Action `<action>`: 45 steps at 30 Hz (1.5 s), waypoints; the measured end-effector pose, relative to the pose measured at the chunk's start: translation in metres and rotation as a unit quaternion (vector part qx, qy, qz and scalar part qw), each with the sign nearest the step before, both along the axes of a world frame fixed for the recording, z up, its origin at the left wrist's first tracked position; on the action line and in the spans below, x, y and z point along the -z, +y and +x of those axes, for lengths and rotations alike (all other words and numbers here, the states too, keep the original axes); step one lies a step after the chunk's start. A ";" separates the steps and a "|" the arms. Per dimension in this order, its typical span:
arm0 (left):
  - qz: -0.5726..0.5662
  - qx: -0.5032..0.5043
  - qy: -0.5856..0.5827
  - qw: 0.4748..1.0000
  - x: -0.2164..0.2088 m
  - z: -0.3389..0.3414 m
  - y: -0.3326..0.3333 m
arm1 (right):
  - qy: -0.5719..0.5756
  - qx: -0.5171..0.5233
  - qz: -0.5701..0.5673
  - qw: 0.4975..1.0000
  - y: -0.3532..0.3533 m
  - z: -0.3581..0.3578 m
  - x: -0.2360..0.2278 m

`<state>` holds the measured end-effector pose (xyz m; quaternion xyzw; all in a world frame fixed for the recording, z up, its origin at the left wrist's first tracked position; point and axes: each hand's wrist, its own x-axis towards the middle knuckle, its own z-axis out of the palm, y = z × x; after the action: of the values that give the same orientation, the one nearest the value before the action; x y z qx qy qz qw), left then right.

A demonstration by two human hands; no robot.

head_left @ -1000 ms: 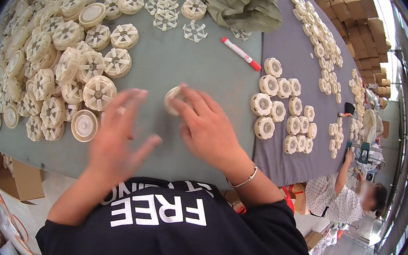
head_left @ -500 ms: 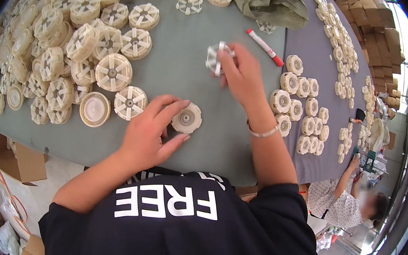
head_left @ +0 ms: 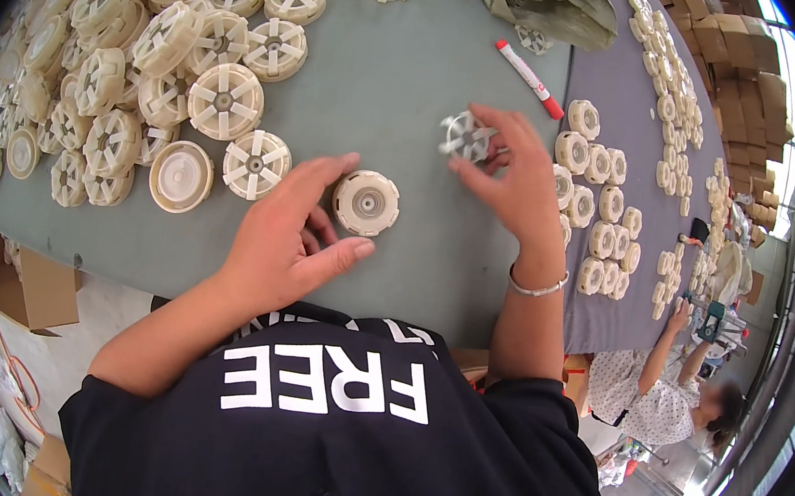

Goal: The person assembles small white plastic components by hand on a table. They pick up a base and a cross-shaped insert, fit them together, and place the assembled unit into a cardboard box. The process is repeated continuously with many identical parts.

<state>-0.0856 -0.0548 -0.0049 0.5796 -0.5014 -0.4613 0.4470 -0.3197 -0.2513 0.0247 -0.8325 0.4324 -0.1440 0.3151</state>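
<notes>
A cream round plastic part [head_left: 366, 203] with a notched rim and ringed centre lies on the grey-green table in front of me. My left hand [head_left: 288, 227] curves around its left side, thumb and fingers spread apart. Its thumb tip is close to the part's lower edge; whether it touches I cannot tell. Up and to the right, my right hand [head_left: 512, 168] pinches a small white spoked plastic piece [head_left: 464, 137] above the table. That piece is a little blurred.
Cream spoked wheels [head_left: 226, 102] are heaped at the left. Beyond my right hand lies a red-and-white marker [head_left: 529, 78]. Smaller round parts [head_left: 602, 240] stand grouped on the purple-grey cloth at right. An olive bag [head_left: 559, 4] rests at the back. A person [head_left: 663, 392] works at far right.
My right hand has moved right and slightly down with the spoked piece. My left fingers have come off the round part's rim and spread. The view has shifted slightly.
</notes>
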 end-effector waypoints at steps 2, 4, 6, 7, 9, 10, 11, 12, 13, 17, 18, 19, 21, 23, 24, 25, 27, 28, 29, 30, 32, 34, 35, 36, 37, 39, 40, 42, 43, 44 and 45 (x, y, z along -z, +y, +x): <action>-0.007 -0.021 0.050 0.999 0.009 0.000 0.005 | -0.059 -0.094 0.038 0.993 0.020 0.011 -0.013; 0.010 -0.037 0.070 0.997 0.008 -0.002 0.006 | -0.084 -0.159 0.051 0.982 0.047 0.020 -0.017; 0.014 -0.043 0.066 0.997 0.007 -0.003 0.003 | -0.077 -0.200 0.023 0.976 0.063 0.029 -0.016; 0.015 -0.042 0.054 0.998 0.006 -0.004 0.003 | -0.066 -0.204 0.007 0.977 0.066 0.033 -0.014; 0.012 -0.043 0.041 0.998 0.008 -0.004 0.002 | -0.046 -0.214 -0.025 0.975 0.069 0.035 -0.005; 0.009 -0.042 0.042 0.998 0.012 -0.004 0.001 | -0.038 -0.216 -0.027 0.975 0.071 0.034 0.000; 0.005 -0.039 0.042 0.998 0.015 -0.005 0.000 | -0.029 -0.218 -0.029 0.975 0.072 0.030 0.005; 0.003 -0.038 0.030 0.999 0.016 -0.006 -0.001 | -0.020 -0.218 -0.031 0.975 0.075 0.026 0.011; 0.000 -0.035 0.018 0.999 0.017 -0.006 -0.002 | 0.012 -0.215 -0.078 0.973 0.083 0.024 0.018; -0.022 0.016 -0.085 0.996 0.000 -0.010 -0.008 | 0.046 -0.194 -0.143 0.970 0.103 0.015 0.021; -0.057 0.024 -0.143 0.988 -0.002 -0.007 -0.007 | 0.024 -0.192 -0.118 0.974 0.103 0.009 0.018; -0.092 0.029 -0.198 0.975 -0.003 -0.003 -0.006 | 0.026 -0.141 -0.173 0.974 0.098 -0.005 0.012; -0.148 -0.028 -0.259 0.954 -0.017 0.014 -0.002 | 0.038 0.075 -0.274 0.958 0.086 -0.056 0.030; -0.193 -0.141 -0.299 0.924 -0.028 0.048 -0.008 | 0.109 0.249 -0.316 0.909 0.080 -0.096 0.025; -0.214 -0.208 -0.337 0.893 -0.033 0.070 -0.015 | 0.112 0.254 -0.303 0.912 0.083 -0.109 0.028; -0.239 -0.228 -0.469 0.819 -0.046 0.091 -0.028 | 0.115 0.258 -0.290 0.914 0.085 -0.120 0.034; -0.271 -0.258 -0.570 0.731 -0.058 0.101 -0.037 | 0.113 0.235 -0.281 0.924 0.093 -0.113 0.034; -0.284 -0.270 -0.551 0.736 -0.058 0.092 -0.036 | 0.093 0.211 -0.253 0.940 0.097 -0.098 0.032; -0.298 -0.280 -0.528 0.744 -0.053 0.080 -0.036 | 0.076 0.190 -0.225 0.953 0.105 -0.079 0.028; -0.265 -0.185 -0.423 0.846 -0.038 0.062 -0.027 | 0.055 0.158 -0.192 0.967 0.108 -0.056 0.026; -0.137 0.006 -0.304 0.943 -0.037 0.014 -0.021 | 0.012 0.083 -0.147 0.986 0.108 -0.018 0.026; -0.009 0.034 -0.257 0.966 -0.015 -0.011 -0.014 | -0.017 0.002 -0.122 0.992 0.100 0.016 0.013; -0.036 0.052 -0.272 0.960 -0.005 -0.014 -0.017 | -0.035 -0.045 -0.123 0.991 0.091 0.033 0.007; -0.108 0.028 -0.257 0.960 0.006 -0.021 -0.023 | -0.053 -0.062 -0.111 0.991 0.080 0.041 0.007; -0.079 0.044 -0.268 0.959 0.005 -0.020 -0.024 | -0.084 -0.086 -0.097 0.988 0.061 0.043 0.016; -0.018 0.074 -0.302 0.950 -0.002 -0.022 -0.035 | -0.127 -0.032 -0.049 0.990 0.008 0.048 0.018; -0.049 0.068 -0.343 0.935 0.004 -0.021 -0.033 | -0.128 -0.030 -0.068 0.989 -0.019 0.071 0.021; -0.112 0.031 -0.377 0.919 0.021 -0.024 -0.032 | -0.111 -0.040 -0.186 0.975 -0.060 0.110 0.019; -0.112 0.037 -0.386 0.915 0.024 -0.023 -0.031 | -0.106 -0.053 -0.279 0.953 -0.079 0.136 0.030; -0.110 0.047 -0.390 0.913 0.026 -0.022 -0.031 | -0.097 -0.063 -0.367 0.923 -0.093 0.156 0.039; -0.134 0.028 -0.387 0.912 0.034 -0.022 -0.028 | -0.079 -0.074 -0.371 0.922 -0.102 0.168 0.050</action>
<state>-0.1074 -0.0829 -0.0390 0.6335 -0.7077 -0.1421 0.2786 -0.1520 -0.3535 -0.0251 -0.9052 0.2592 -0.3358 0.0269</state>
